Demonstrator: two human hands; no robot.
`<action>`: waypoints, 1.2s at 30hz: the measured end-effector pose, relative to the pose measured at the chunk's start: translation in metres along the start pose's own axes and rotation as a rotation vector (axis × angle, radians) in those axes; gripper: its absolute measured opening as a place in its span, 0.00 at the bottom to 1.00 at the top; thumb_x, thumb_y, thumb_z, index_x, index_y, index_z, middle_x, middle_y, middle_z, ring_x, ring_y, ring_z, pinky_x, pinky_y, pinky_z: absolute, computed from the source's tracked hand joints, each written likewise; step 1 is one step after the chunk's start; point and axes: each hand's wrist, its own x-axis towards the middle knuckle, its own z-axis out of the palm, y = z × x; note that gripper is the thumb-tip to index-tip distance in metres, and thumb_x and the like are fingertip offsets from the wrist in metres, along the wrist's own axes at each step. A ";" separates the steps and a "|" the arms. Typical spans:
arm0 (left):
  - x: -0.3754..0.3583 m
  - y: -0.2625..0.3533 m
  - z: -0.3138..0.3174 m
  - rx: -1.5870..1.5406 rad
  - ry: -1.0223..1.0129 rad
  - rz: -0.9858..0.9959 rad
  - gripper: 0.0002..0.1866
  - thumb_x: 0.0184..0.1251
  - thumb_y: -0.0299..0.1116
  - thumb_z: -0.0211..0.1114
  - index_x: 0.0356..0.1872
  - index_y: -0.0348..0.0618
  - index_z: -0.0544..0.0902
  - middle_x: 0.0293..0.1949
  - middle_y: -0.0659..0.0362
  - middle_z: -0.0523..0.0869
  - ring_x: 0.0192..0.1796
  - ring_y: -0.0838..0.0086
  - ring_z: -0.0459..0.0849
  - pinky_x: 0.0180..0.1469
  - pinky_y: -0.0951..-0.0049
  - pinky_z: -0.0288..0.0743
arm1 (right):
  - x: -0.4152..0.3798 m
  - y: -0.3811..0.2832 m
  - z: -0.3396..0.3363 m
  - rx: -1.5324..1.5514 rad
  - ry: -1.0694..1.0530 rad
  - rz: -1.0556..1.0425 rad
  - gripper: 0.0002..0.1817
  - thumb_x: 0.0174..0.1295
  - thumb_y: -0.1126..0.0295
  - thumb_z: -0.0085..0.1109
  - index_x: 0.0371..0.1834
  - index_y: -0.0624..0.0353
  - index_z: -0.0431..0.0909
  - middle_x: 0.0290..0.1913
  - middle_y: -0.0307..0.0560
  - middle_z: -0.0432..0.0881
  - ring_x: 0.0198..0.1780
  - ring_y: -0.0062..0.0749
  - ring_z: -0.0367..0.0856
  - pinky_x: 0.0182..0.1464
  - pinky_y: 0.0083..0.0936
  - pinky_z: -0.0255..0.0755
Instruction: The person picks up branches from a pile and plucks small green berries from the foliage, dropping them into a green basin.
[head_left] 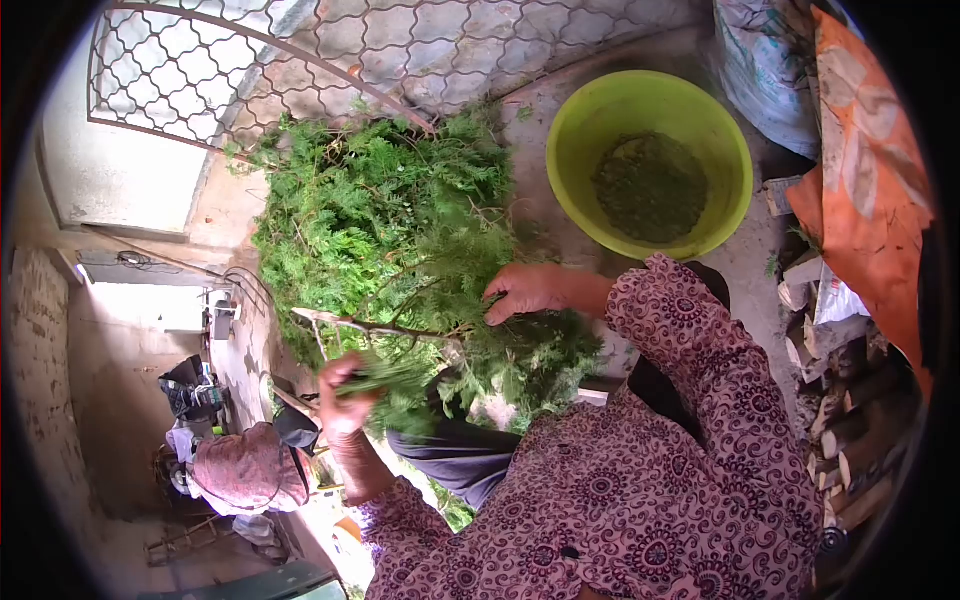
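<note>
My left hand (347,395) is closed round a green leafy sprig (400,390), which is blurred, at the lower left of the pile. My right hand (525,292) has its fingers curled on foliage of a larger cut branch (385,328), whose bare pale end points left between the hands. Behind both hands lies a wide heap of green feathery branches (345,205) on the floor. To the right of the heap stands a yellow-green basin (570,190) with small dark green bits (652,188) at its bottom.
A metal lattice (450,45) runs along the top. At the right are stacked firewood (850,440), an orange sheet (870,200) and a white sack (765,75). A covered pink-red object (245,468) stands at the lower left. My dark-trousered leg (450,460) is beneath the foliage.
</note>
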 end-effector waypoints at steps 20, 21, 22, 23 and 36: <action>0.024 -0.055 0.155 0.046 -0.120 -0.204 0.32 0.45 0.25 0.68 0.56 0.39 0.68 0.41 0.55 0.82 0.43 0.76 0.78 0.47 0.76 0.72 | -0.008 0.002 0.020 -0.022 -0.196 0.184 0.16 0.47 0.62 0.59 0.34 0.64 0.80 0.24 0.44 0.79 0.26 0.28 0.73 0.29 0.27 0.67; 0.022 -0.055 0.153 0.047 -0.119 -0.205 0.32 0.45 0.25 0.68 0.56 0.39 0.68 0.41 0.55 0.82 0.43 0.76 0.78 0.47 0.76 0.72 | -0.013 -0.008 0.012 -0.095 -0.173 0.185 0.16 0.49 0.62 0.59 0.34 0.64 0.79 0.23 0.42 0.78 0.26 0.25 0.73 0.28 0.25 0.66; 0.020 -0.056 0.151 0.005 -0.126 -0.301 0.29 0.46 0.26 0.67 0.54 0.38 0.70 0.39 0.56 0.82 0.41 0.77 0.79 0.45 0.76 0.72 | -0.010 -0.005 0.007 -0.094 -0.174 0.184 0.16 0.49 0.62 0.59 0.34 0.64 0.79 0.23 0.42 0.78 0.26 0.25 0.73 0.28 0.25 0.66; 0.018 -0.058 0.149 -0.039 -0.132 -0.397 0.27 0.48 0.26 0.67 0.52 0.37 0.72 0.37 0.56 0.82 0.39 0.78 0.79 0.44 0.77 0.73 | -0.007 0.000 0.002 -0.144 -0.110 0.144 0.17 0.49 0.60 0.60 0.34 0.64 0.79 0.24 0.43 0.79 0.27 0.24 0.74 0.30 0.24 0.68; 0.017 -0.059 0.162 -0.107 0.049 -0.422 0.08 0.56 0.29 0.62 0.34 0.36 0.80 0.22 0.69 0.76 0.25 0.88 0.68 0.26 0.85 0.62 | -0.025 0.006 0.006 -0.523 0.228 -0.313 0.13 0.42 0.63 0.61 0.30 0.59 0.79 0.25 0.50 0.79 0.28 0.41 0.79 0.32 0.33 0.71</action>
